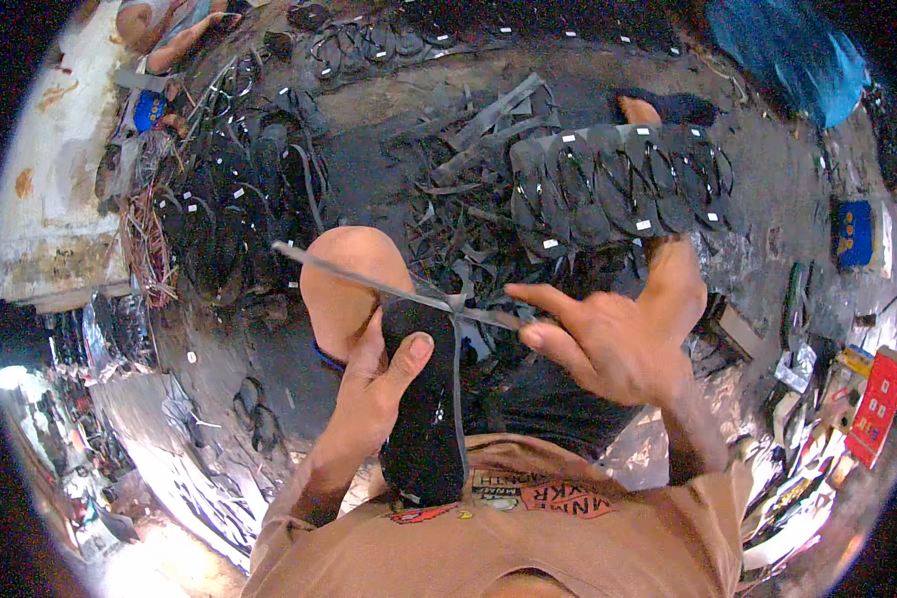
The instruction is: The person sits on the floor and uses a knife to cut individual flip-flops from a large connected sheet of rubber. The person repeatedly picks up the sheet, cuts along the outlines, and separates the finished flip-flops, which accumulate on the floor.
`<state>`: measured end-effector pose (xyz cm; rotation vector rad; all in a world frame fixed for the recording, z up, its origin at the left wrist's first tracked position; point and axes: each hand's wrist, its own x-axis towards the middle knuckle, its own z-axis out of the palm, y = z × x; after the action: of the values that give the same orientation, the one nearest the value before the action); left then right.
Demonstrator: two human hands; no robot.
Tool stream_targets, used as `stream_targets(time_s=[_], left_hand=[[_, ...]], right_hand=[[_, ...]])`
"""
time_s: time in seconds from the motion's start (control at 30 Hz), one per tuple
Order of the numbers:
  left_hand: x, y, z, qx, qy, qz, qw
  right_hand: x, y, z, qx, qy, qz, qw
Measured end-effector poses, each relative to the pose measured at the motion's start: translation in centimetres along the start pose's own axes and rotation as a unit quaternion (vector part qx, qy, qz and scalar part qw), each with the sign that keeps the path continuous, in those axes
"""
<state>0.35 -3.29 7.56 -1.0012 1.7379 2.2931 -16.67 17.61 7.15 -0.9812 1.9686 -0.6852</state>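
Apparently, edge strip work on a black sole (424,414) is in hand: the sole is held lengthways at six o'clock, in front of the torso, and a thin strip (458,384) is seen running down its right edge. Above the sole's top end, a long grey strip (369,278) is stretched slantwise from ten o'clock towards three, passing over the bare knee (354,249); where the two strips meet, it cannot be told whether they are joined.

Grip: the sole is clasped by the left hand (374,374) at seven to eight o'clock, closed on its left edge, thumb laid on the face, fingers mostly hidden. The right hand (613,344) is held just past three o'clock, index stretched out and parted from the thumb by a narrow gap; the grey strip's right end is seen at these fingers, but whether it is pinched cannot be told.

For the next move, a firm left hold and a sure pinch on the strip's end seem called for. Scraps (458,214) are strewn at twelve o'clock; finished-looking sandals (623,189) are lined up at two.
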Motion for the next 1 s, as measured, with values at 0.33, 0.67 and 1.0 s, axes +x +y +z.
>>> stream_targets(time_s=[0.33,0.67,1.0], left_hand=[[0.6,3.0,2.1,0.186,-0.168,0.112,0.962],[3.4,0.9,5.8,-0.367,0.009,0.079,0.927],[1.4,-1.6,6.4,-0.337,0.018,0.073,0.938]], right_hand=[[7.4,4.9,0.4,0.222,0.255,-0.092,0.937],[-6.5,5.1,12.7,0.257,0.441,-0.017,0.86],[-10.3,4.5,18.0,0.177,0.339,0.076,0.921]])
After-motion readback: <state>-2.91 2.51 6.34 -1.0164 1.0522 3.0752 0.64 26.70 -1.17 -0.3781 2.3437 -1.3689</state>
